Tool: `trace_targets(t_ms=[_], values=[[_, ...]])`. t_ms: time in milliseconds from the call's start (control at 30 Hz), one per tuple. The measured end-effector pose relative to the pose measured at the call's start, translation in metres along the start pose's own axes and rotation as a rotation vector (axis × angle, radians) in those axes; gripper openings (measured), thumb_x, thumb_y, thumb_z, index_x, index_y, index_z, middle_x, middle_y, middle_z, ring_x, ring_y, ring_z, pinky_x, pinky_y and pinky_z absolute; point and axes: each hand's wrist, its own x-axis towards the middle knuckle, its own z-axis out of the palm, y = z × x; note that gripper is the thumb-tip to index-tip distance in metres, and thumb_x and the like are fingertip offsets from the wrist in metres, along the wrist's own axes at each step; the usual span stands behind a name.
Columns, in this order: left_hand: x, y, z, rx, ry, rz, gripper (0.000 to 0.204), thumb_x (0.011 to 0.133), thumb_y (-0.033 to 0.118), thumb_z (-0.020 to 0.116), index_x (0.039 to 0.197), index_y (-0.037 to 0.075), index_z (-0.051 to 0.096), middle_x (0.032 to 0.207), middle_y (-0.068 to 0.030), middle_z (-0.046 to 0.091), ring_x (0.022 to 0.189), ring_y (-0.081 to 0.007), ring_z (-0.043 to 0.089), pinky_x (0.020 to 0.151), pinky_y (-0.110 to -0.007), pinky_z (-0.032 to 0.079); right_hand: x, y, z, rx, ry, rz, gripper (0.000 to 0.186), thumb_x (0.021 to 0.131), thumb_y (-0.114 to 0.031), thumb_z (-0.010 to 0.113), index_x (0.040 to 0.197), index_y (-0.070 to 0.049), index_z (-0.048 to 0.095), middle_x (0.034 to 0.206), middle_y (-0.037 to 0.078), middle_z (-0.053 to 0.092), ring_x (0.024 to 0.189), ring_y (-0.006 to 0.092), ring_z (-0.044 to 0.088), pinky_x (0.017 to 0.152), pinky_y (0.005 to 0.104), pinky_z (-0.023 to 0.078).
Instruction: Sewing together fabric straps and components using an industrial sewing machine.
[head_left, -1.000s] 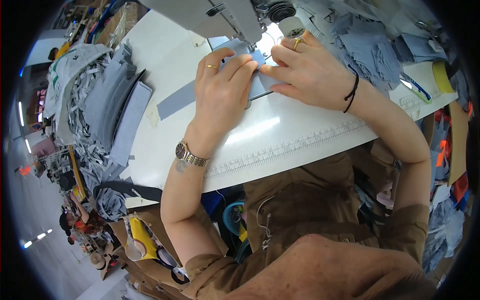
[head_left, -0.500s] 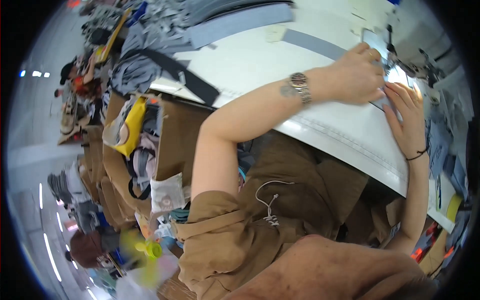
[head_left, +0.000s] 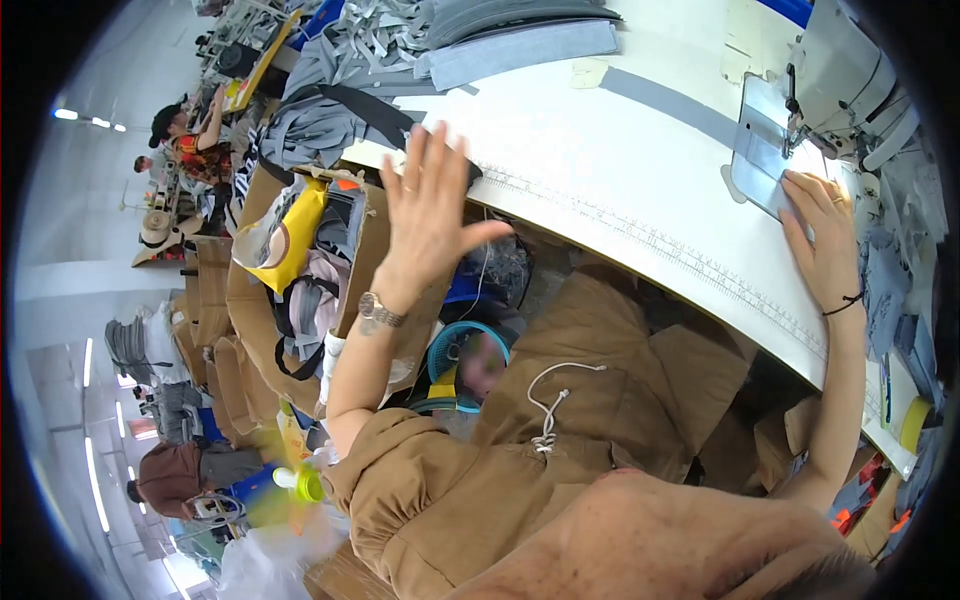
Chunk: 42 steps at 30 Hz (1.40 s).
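Observation:
My left hand (head_left: pixel 425 205) is raised at the left end of the white sewing table (head_left: pixel 600 160), fingers spread and nothing in it. It is in front of a black fabric strip (head_left: pixel 368 112) that lies across the table's left edge; part of the strip is hidden behind the hand. At the sewing machine (head_left: pixel 845 75), my right hand (head_left: pixel 822 235) rests with its fingers stretched out on the edge of the shiny metal plate (head_left: pixel 762 135), just below the needle area. No cloth can be made out under its fingers.
Grey fabric pieces (head_left: pixel 525 52) are stacked at the table's back, with loose grey cloth (head_left: pixel 310 125) to the left. An open cardboard box (head_left: pixel 260 320) holding a yellow bag stands left of me. A blue-rimmed basket (head_left: pixel 432 360) is below. Several people work farther off.
My left hand has left the needle area and swung far left to the black strip, its fingers opening out. The right hand stays by the machine. The small grey piece between the hands no longer shows.

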Motion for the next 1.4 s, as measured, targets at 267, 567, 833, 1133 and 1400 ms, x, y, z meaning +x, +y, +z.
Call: trace_targets(t_ms=[267, 567, 833, 1133, 1400], values=[[0.010, 0.047, 0.018, -0.515, 0.035, 0.297, 0.033, 0.078, -0.005, 0.069, 0.109, 0.005, 0.073, 0.114, -0.0093, 0.073, 0.114, -0.0245, 0.067, 0.108, -0.046, 0.044, 0.004, -0.003, -0.003, 0.008, -0.008, 0.027, 0.031, 0.088, -0.013, 0.064, 0.114, 0.003, 0.065, 0.124, 0.011, 0.063, 0.119, 0.0312, 0.054, 0.106, 0.0418, 0.039], [0.207, 0.126, 0.046, -0.434, 0.555, 0.623, 0.020, 0.071, 0.000, 0.071, 0.091, 0.000, 0.069, 0.089, -0.0094, 0.070, 0.081, -0.0243, 0.067, 0.077, -0.036, 0.054, -0.014, 0.003, 0.000, -0.048, 0.066, 0.067, 0.028, 0.090, -0.023, 0.066, 0.112, -0.005, 0.065, 0.119, 0.004, 0.063, 0.115, 0.0228, 0.056, 0.097, 0.0428, 0.042], [0.220, 0.182, 0.068, -0.422, 0.201, 0.808, 0.023, 0.075, 0.003, 0.071, 0.097, 0.004, 0.069, 0.098, -0.0062, 0.069, 0.096, -0.0243, 0.064, 0.085, -0.038, 0.053, -0.016, 0.000, -0.005, -0.014, 0.048, 0.127, 0.023, 0.089, -0.027, 0.070, 0.104, -0.009, 0.069, 0.112, 0.002, 0.054, 0.115, 0.0188, 0.056, 0.108, 0.0507, 0.038], [0.217, 0.174, 0.078, -0.488, 0.154, 0.715, 0.031, 0.075, 0.005, 0.067, 0.106, 0.005, 0.071, 0.101, -0.0075, 0.068, 0.094, -0.0240, 0.063, 0.091, -0.040, 0.051, -0.014, -0.001, -0.002, -0.060, 0.126, 0.091, 0.021, 0.085, -0.026, 0.074, 0.100, -0.011, 0.071, 0.108, 0.004, 0.056, 0.117, 0.0198, 0.053, 0.109, 0.0514, 0.036], [0.215, 0.174, 0.079, -0.459, 0.188, 0.714, 0.035, 0.075, 0.001, 0.071, 0.109, 0.007, 0.072, 0.102, -0.0047, 0.068, 0.094, -0.0240, 0.063, 0.083, -0.037, 0.053, -0.016, -0.004, -0.009, -0.039, 0.095, 0.084, 0.028, 0.085, -0.017, 0.072, 0.111, -0.009, 0.067, 0.128, 0.004, 0.055, 0.119, 0.0227, 0.057, 0.110, 0.0576, 0.033]])
